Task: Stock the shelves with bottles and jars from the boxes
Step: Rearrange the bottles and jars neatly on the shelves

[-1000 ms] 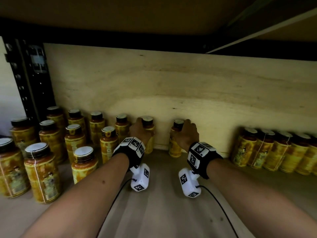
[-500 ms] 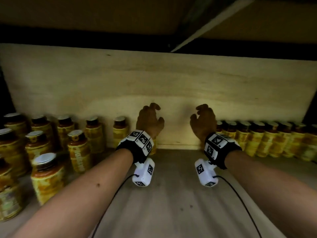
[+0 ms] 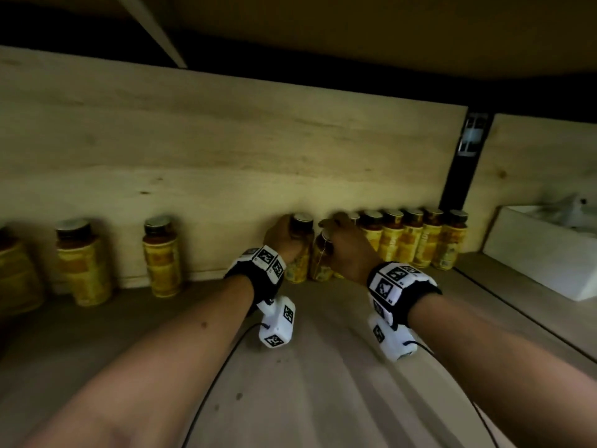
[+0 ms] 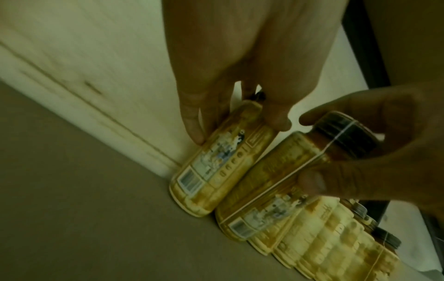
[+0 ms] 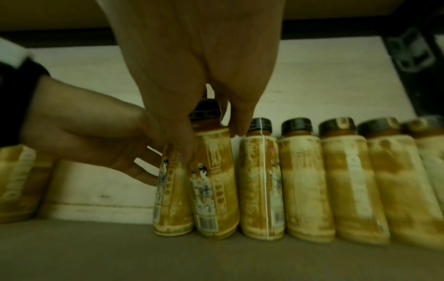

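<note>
Against the plywood back panel, the left hand curls around one yellow-labelled bottle; the right hand pinches its neighbour (both standing on the shelf), just beside the bottle row.

Left arm: reaches from 7 o'clock toward 12, forearm bare, wrist banded.
Left hand: fingers curled round a bottle, fingertips pointing down.
Right arm: reaches from 5 o'clock toward 12.
Right hand: fingers curled round the neighbouring bottle, just beside the left hand.
</note>
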{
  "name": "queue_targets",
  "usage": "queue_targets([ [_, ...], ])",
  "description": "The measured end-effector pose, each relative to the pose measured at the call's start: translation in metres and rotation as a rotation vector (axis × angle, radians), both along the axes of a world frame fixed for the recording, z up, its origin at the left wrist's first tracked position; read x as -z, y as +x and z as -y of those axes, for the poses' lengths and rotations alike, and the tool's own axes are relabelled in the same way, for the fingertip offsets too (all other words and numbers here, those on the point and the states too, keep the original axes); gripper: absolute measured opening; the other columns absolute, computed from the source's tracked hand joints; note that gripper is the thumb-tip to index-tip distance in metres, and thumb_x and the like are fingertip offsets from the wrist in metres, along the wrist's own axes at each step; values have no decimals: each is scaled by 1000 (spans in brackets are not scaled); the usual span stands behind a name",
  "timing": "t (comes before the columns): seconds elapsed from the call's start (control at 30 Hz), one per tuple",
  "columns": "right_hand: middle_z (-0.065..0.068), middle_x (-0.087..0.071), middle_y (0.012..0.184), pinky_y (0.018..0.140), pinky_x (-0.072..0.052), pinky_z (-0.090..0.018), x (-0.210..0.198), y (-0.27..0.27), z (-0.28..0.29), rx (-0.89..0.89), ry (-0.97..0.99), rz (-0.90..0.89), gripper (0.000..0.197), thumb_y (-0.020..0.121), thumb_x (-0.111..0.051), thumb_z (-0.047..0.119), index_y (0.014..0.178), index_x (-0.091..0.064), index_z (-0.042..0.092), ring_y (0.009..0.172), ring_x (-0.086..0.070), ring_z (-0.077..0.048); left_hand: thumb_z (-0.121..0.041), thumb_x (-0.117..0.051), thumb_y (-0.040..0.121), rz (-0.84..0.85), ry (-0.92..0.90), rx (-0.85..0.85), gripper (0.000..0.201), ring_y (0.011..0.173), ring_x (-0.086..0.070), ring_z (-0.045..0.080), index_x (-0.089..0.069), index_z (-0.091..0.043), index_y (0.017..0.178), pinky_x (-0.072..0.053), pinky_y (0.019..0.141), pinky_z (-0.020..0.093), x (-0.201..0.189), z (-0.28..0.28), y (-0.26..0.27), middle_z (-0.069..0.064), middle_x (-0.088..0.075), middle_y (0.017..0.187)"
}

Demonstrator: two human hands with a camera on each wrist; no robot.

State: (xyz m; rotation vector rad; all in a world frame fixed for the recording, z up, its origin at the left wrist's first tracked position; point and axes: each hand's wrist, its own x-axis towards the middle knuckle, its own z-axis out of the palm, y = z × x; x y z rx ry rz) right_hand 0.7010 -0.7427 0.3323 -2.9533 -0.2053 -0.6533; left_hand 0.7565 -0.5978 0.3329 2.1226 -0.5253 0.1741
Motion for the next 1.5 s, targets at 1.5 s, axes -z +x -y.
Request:
queue_targets([
  [1.5, -18, -57, 125, 87, -45, -36, -4, -61, -295, 50, 505, -144, 53, 86, -68, 35, 125, -47, 6, 114, -56, -37, -25, -58, 92, -121, 123, -496, 44, 121, -54, 34, -46, -12, 132, -43, 97, 38, 2, -322, -98, 13, -57, 131],
])
